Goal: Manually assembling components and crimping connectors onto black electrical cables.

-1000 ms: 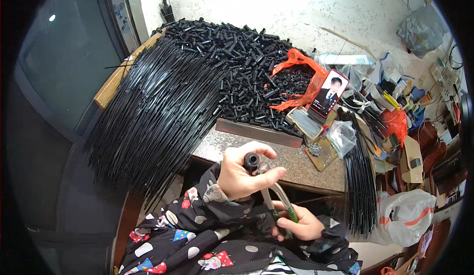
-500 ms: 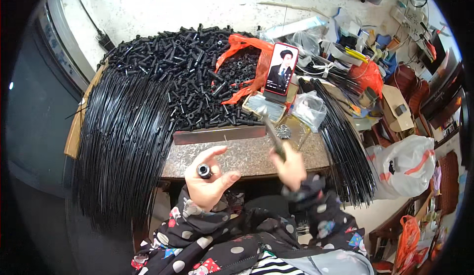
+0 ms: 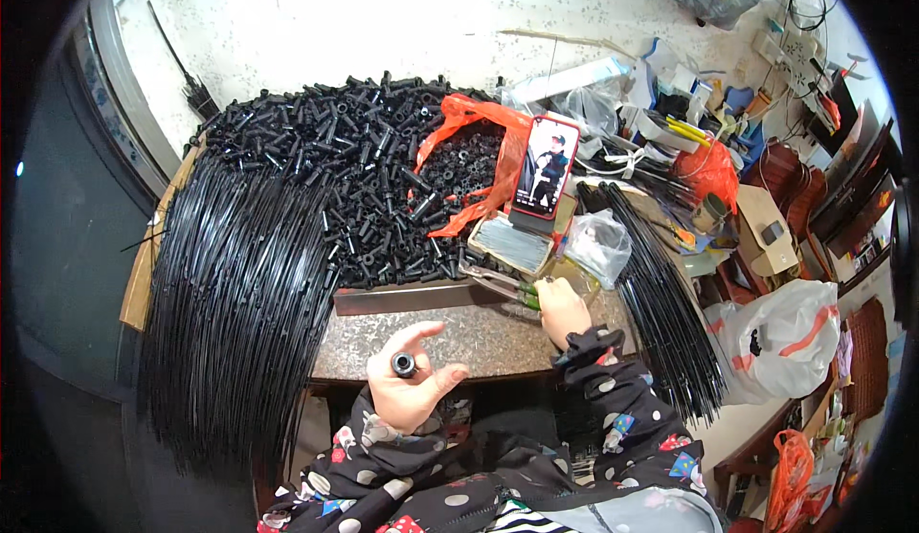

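My left hand (image 3: 407, 389) curls round a short black plastic tube (image 3: 404, 365), its round open end facing up; thumb and forefinger stand apart. Beyond it to the right, my right hand (image 3: 565, 311) is low over the tabletop with fingers bent down and close together. Its fingertips are hidden, and what they hold cannot be made out. Green-handled pliers (image 3: 503, 287) lie against that hand's left side, handles towards it and metal jaws pointing left. The right hand covers the place of the small metal pieces.
A heap of black plastic tubes (image 3: 373, 141) lies behind a low dark bar (image 3: 412, 298). Bundles of thin black rods hang over the table at left (image 3: 230, 275) and right (image 3: 670, 313). A phone (image 3: 546, 167) stands behind a tray of thin pins (image 3: 514, 244); a clear bag (image 3: 598, 246) lies beside it.
The pliers have swung down from an upward tilt in my right hand to lie leftward on the table. My right hand has lowered over the metal pieces. My left hand still holds the tube.
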`<state>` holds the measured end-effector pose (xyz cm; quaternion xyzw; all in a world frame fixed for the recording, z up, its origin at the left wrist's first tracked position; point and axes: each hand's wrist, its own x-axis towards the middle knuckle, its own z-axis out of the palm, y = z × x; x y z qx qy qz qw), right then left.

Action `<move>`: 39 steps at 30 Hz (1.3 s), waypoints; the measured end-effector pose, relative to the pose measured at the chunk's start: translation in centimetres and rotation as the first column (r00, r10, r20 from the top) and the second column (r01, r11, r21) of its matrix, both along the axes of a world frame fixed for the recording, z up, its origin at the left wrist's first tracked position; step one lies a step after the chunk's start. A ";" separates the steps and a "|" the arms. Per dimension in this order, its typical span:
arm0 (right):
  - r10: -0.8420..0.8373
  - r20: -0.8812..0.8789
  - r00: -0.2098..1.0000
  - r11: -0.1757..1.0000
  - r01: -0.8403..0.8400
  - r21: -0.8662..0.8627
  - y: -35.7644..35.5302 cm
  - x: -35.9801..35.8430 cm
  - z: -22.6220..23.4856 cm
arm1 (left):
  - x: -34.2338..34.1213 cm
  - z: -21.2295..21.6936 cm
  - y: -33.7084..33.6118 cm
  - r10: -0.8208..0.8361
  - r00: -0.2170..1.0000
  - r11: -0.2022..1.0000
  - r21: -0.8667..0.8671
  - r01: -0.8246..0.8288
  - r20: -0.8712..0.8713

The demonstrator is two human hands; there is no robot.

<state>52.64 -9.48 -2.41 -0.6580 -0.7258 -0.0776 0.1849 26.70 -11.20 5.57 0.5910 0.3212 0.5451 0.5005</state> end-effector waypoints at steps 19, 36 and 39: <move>-0.080 -0.082 0.993 0.997 0.080 -0.003 0.0 0.1 -0.6 | -2.9 0.4 -2.3 0.066 0.996 0.996 0.072 -0.062 -0.060; -0.032 -0.999 0.044 0.997 0.067 -0.029 -3.4 -4.4 5.9 | 0.2 1.0 -2.0 -0.180 0.973 0.975 0.103 0.196 -0.143; 0.014 -0.922 -0.387 0.986 -0.149 0.077 -6.9 -10.1 9.7 | 1.6 1.8 -2.3 -0.127 0.983 0.982 0.126 0.144 -0.131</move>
